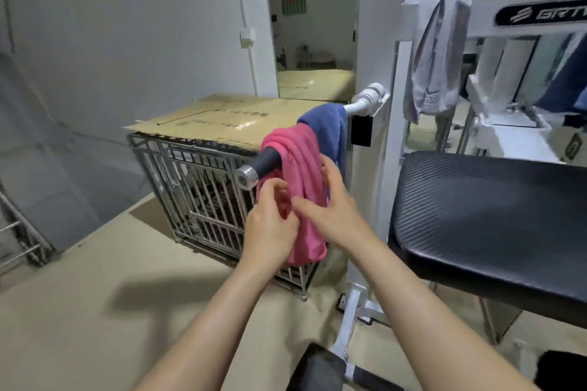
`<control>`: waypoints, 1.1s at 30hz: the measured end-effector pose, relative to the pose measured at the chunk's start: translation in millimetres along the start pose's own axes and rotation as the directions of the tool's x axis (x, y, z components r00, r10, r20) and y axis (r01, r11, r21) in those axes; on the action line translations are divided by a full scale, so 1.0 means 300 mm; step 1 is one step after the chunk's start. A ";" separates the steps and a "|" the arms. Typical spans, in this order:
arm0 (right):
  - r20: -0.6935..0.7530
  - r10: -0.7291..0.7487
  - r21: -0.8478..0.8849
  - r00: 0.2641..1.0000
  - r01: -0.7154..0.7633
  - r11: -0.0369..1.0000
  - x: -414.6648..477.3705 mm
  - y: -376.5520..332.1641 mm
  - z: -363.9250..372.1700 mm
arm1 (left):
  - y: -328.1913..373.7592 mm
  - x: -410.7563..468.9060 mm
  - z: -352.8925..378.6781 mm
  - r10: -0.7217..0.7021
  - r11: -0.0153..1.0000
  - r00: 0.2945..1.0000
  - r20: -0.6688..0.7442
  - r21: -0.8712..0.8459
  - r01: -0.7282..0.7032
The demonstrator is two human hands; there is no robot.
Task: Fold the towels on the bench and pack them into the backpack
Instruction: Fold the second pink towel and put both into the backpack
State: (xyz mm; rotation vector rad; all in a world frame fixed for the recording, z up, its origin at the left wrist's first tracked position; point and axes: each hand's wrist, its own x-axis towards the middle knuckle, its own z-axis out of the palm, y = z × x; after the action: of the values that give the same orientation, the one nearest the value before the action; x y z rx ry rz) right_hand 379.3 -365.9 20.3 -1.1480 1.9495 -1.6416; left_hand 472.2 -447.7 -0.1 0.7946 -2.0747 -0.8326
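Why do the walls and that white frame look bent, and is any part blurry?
Head view: a wide-angle lens bows straight lines, so the white frame post and the wall lean near the edges; the grey towel hung top right is smeared, the pink towel at centre sharper; a soft shadow lies on the floor, and a pale sheen on the black bench pad.

pink towel point(301, 165) draped, touching blue towel point(330, 124)

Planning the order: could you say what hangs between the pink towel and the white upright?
A blue towel, draped over the bar, in the head view.
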 end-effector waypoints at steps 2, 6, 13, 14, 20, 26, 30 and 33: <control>-0.054 0.011 0.126 0.998 -0.005 0.992 0.061 -0.011 0.061 | -0.008 0.029 -0.039 0.127 0.992 0.991 0.047 -0.008 -0.126; -0.188 0.071 0.414 0.980 0.013 0.910 0.108 -0.038 0.071 | 0.043 0.057 -0.162 0.398 0.916 0.917 0.015 0.037 -0.399; 0.205 -0.096 0.730 0.974 -0.087 0.678 0.092 -0.205 -0.002 | 0.100 0.283 -0.296 0.458 0.885 0.884 0.094 -0.145 -0.443; 0.235 -0.101 0.720 0.967 -0.103 0.686 0.089 -0.224 -0.008 | 0.085 0.311 -0.286 0.375 0.919 0.900 0.223 -0.218 -0.329; 0.057 -0.032 0.898 0.998 -0.037 0.439 0.105 -0.244 -0.022 | -0.013 0.333 -0.347 0.135 0.883 0.922 0.362 -0.467 0.054; -0.284 0.118 0.724 0.952 0.132 0.677 0.121 -0.149 0.015 | -0.054 0.339 -0.450 0.140 0.789 0.727 0.673 -0.519 0.329; 0.054 0.073 0.872 0.996 -0.083 0.482 0.074 -0.137 0.027 | -0.085 0.291 -0.479 0.301 0.652 0.622 0.722 -0.632 0.418; 0.270 -0.045 0.815 0.962 -0.203 0.543 0.011 -0.095 0.037 | -0.090 0.224 -0.472 0.387 0.635 0.557 0.734 -0.651 0.417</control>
State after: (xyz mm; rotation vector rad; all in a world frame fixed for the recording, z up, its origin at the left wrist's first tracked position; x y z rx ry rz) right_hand 395.2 -375.7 44.6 -0.7722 0.7814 -1.8939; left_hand 558.6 -555.7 78.6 -0.2024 -2.0259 -2.2922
